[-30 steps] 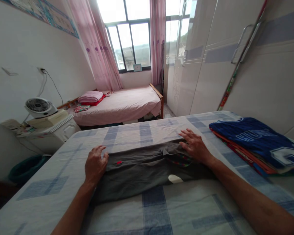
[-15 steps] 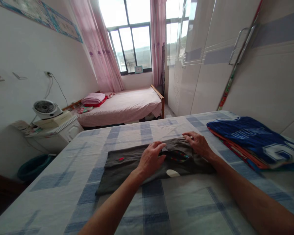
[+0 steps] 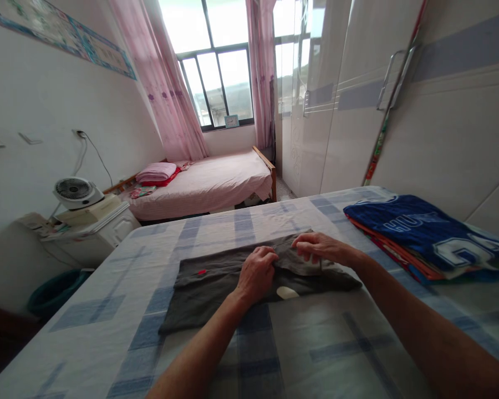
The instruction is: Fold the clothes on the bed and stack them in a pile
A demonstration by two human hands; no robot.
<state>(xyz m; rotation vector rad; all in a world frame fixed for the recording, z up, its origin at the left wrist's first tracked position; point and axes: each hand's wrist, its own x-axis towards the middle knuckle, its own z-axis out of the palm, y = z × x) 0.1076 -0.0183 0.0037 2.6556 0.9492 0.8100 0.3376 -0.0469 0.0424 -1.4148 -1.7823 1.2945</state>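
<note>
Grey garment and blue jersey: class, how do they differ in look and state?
The grey garment shows red and pale marks; the blue jersey carries large white print. The left hand is on the grey garment; the blue jersey tops a folded stack, untouched. Both are cloth, over the same patterned sheet.

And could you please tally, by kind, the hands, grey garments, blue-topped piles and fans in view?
Hands (left hand, right hand): 2
Grey garment: 1
Blue-topped pile: 1
Fan: 1
Total: 5
</note>
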